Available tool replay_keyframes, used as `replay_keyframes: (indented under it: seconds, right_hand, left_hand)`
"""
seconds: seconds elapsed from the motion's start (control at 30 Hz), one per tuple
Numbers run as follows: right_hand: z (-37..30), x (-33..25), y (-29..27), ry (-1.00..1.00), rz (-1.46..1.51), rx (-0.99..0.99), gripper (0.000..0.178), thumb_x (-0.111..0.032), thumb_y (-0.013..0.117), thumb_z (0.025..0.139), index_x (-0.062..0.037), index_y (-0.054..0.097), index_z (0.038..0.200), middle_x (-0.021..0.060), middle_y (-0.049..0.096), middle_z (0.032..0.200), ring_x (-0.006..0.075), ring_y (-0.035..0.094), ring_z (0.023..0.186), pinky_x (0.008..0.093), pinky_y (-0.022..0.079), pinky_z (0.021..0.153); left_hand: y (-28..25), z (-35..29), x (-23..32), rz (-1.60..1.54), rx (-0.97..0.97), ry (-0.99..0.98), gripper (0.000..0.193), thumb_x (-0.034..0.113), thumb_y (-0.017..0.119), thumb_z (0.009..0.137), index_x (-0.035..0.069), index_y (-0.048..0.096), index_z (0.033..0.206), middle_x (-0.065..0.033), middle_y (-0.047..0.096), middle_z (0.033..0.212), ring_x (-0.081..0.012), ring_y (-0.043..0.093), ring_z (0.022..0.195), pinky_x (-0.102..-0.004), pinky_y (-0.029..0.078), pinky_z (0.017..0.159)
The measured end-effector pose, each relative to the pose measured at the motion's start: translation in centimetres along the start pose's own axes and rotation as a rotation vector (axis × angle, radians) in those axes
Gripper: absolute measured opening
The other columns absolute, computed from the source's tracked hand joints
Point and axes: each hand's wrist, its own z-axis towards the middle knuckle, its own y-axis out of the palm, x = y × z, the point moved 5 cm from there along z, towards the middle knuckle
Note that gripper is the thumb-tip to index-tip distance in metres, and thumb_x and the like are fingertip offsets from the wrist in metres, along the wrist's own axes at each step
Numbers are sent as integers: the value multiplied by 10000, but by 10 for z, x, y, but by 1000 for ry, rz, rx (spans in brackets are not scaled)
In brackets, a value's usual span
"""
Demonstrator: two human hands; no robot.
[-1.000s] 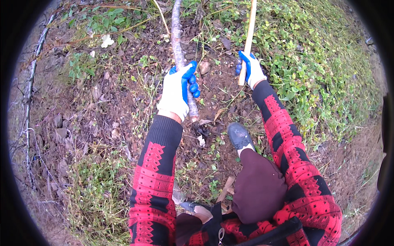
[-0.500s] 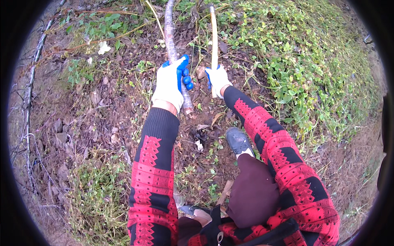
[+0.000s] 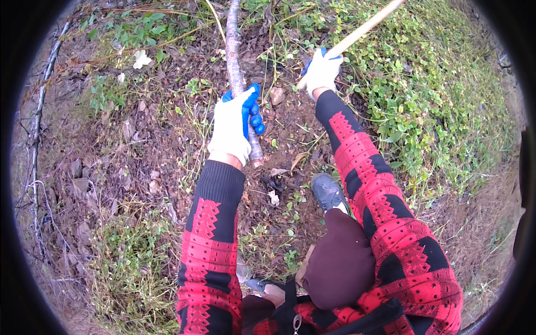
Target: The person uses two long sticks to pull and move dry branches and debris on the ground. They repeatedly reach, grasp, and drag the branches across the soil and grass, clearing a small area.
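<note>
Gripping a rough-barked branch [image 3: 233, 58] near its near end, the left hand [image 3: 230, 127] holds it left of centre, pointing far. Bark covers the visible length, unsplit; the far end is out of view, so what remains cannot be told. The right hand [image 3: 324, 71] clasps a pale wooden stick [image 3: 365, 32], slanting far right over green plants [image 3: 407, 106].

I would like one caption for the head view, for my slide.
Head view: the gloved left hand grips a rough branch while the gloved right hand holds a smooth, pale stick.
</note>
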Motion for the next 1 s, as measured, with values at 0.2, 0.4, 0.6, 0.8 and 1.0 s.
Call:
replay_keyframes:
  seconds: [0.2, 0.4, 0.6, 0.8, 1.0]
  right_hand:
    - [-99, 149, 9, 316, -559, -360, 390, -273, 732, 897, -6, 536, 1104, 134, 685, 832, 228, 683, 696, 391, 551, 576]
    - [-71, 119, 6, 457, -346, -462, 235, -253, 741, 903, -67, 601, 870, 34, 598, 652, 165, 558, 482, 365, 476, 430]
    - [-86, 77, -3, 626, -93, -602, 202, -230, 710, 927, -106, 566, 861, -15, 508, 629, 139, 492, 490, 315, 436, 451]
    - [-106, 45, -46, 892, 200, -620, 225, -192, 646, 978, -145, 532, 790, -52, 477, 573, 106, 440, 435, 276, 392, 422]
    - [-127, 25, -72, 988, 280, -587, 223, -213, 600, 1016, -149, 510, 821, -48, 461, 553, 107, 433, 411, 260, 370, 371]
  left_hand:
    - [-1, 2, 3, -93, -18, 17, 191, 221, 709, 960, 124, 546, 933, 27, 494, 644, -104, 442, 471, -292, 363, 426]
    - [-10, 8, 10, -69, -12, -17, 170, 220, 701, 963, 122, 563, 957, 35, 504, 658, -101, 444, 473, -286, 374, 430]
    - [-2, 7, 14, 44, -17, -6, 186, 211, 706, 956, 117, 548, 928, 20, 513, 656, -105, 461, 473, -291, 372, 417]
    - [12, -29, -3, 161, -89, -30, 221, 221, 741, 931, 98, 559, 958, 13, 523, 642, -113, 462, 445, -290, 388, 408]
    - [9, -60, -29, 142, -134, -159, 245, 225, 737, 934, 113, 520, 948, 22, 513, 637, -103, 480, 451, -287, 397, 389]
